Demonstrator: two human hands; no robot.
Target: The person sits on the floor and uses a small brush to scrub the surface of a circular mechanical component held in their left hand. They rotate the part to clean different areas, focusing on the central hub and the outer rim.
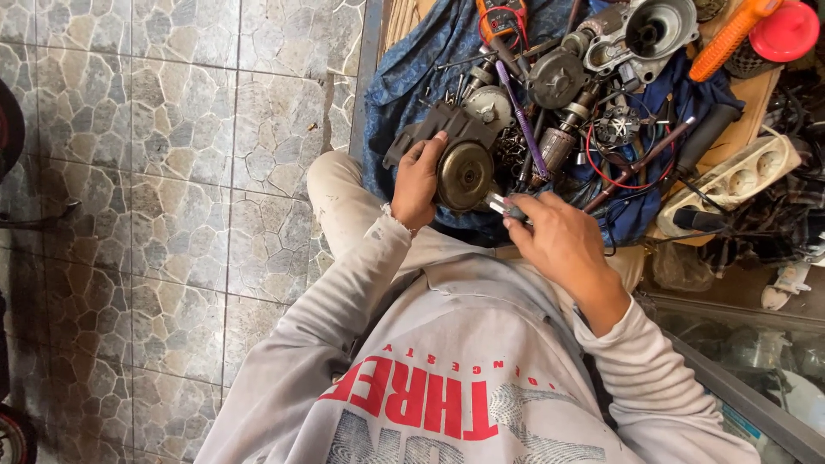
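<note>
- Our left hand [418, 182] grips the dark motor housing [454, 159], fingers wrapped round its edge, above the blue cloth [404, 69].
- Our right hand [554, 236] pinches a small metal tool [501, 204], touching the housing.

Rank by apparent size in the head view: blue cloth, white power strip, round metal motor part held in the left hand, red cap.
1. blue cloth
2. white power strip
3. round metal motor part, gripped by the left hand
4. red cap, close to the motor part in size, so unsure
</note>
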